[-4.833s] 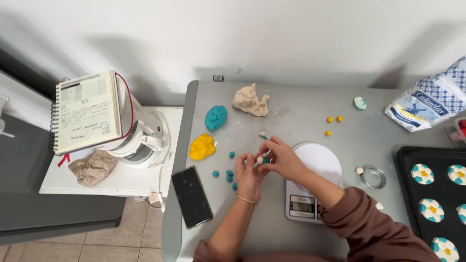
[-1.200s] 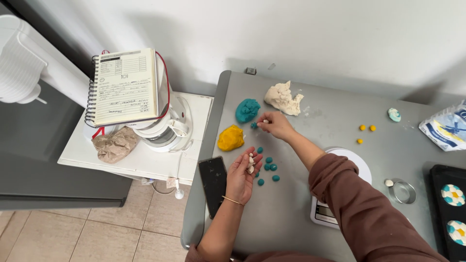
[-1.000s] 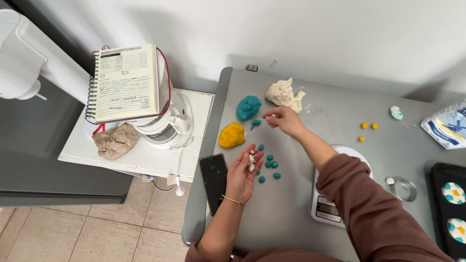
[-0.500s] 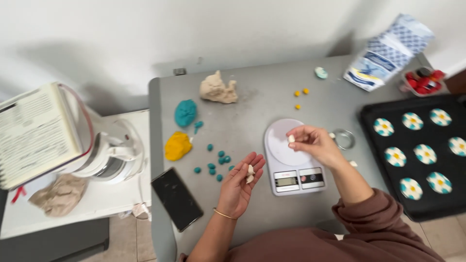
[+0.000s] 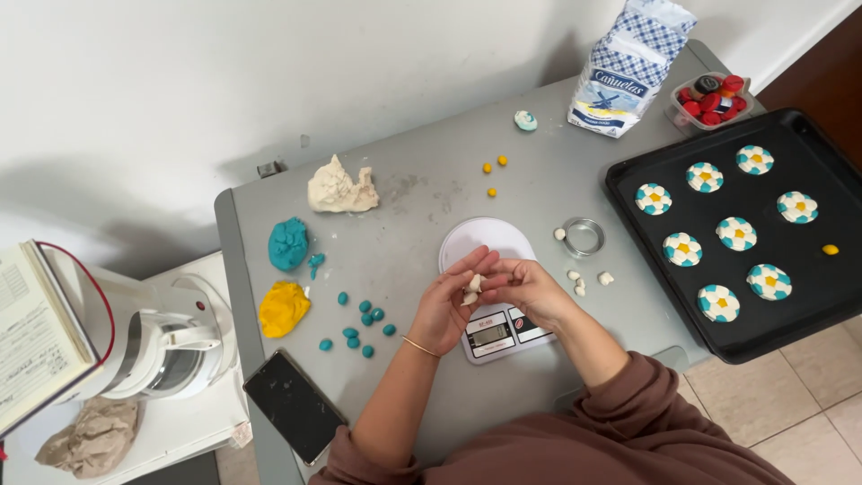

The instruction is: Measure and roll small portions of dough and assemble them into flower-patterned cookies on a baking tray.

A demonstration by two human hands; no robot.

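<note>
A: What sits furthest left?
B: An open spiral notebook (image 5: 36, 337) leaning on a white stand mixer (image 5: 162, 346), with a crumpled beige cloth (image 5: 90, 437) below, all on a white side table (image 5: 193, 429).

A: And on the grey counter (image 5: 413, 193)?
B: At its left edge a black phone (image 5: 294, 406) lies flat. Above it a yellow dough lump (image 5: 284, 308), a teal dough lump (image 5: 288, 243) and a cream dough lump (image 5: 340, 189). Small teal balls (image 5: 364, 323) are scattered just right of the yellow lump.

A: The hands?
B: Both meet over a white kitchen scale (image 5: 492, 296). The left hand (image 5: 446, 308) is cupped, palm up, with small cream dough pieces (image 5: 471, 287) on it. The right hand (image 5: 530, 286) has its fingertips pinched narrow right at those pieces.

A: Further right?
B: A metal ring cutter (image 5: 584, 237) with cream bits (image 5: 588, 280) near it, and three yellow balls (image 5: 492, 172) above. At the back stands a tall paper bag (image 5: 629, 67), blue-and-white checked on top with a blue label band. Beside it, a clear tub of red pieces (image 5: 711, 99). A black baking tray (image 5: 628, 193) holds eight round teal-and-white patterned cookies (image 5: 734, 233) with yellow centres.
</note>
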